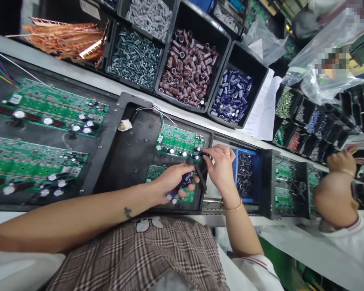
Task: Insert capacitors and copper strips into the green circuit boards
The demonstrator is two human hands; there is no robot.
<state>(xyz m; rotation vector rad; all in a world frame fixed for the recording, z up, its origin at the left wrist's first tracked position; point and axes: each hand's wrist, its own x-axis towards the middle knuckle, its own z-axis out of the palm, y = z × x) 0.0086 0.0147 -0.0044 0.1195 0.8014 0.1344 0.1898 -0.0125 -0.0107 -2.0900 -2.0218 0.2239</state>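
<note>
Left fingers [191,187] curled round purple capacitors [186,178], right fingertips [210,152] pinched on one.

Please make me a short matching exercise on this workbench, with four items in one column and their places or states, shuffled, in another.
Column one
1. Left hand
2. Right hand
3. Copper-coloured strips
4. Brown capacitors

Column two
A. Heaped to the left of the dark green components
B. At the right end of the upper circuit board in the middle black tray
C. In a black bin, to the right of the dark green components
D. Holding several blue capacitors

Right pairs: 1-D, 2-B, 3-A, 4-C
</note>
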